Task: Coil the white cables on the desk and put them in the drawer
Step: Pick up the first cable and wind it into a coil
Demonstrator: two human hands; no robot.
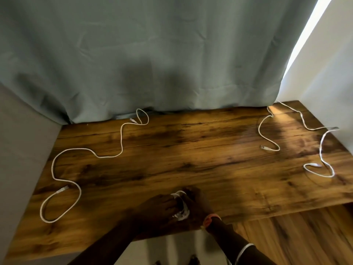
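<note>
Both my hands meet at the desk's (191, 146) near edge around a small white cable coil (181, 205). My left hand (156, 209) grips the coil from the left, and my right hand (196, 203) holds it from the right, fingers curled over it. A long white cable (122, 138) snakes loose across the left half of the desk. Another white cable (264, 136) lies at the far right corner, and a further white cable (322, 148) loops along the right edge. No drawer is visible.
A grey-green curtain (152, 64) hangs along the desk's back edge. A grey wall (23, 140) borders the desk on the left and a white wall (328, 77) on the right. Wood floor (298, 238) shows below the desk's front right.
</note>
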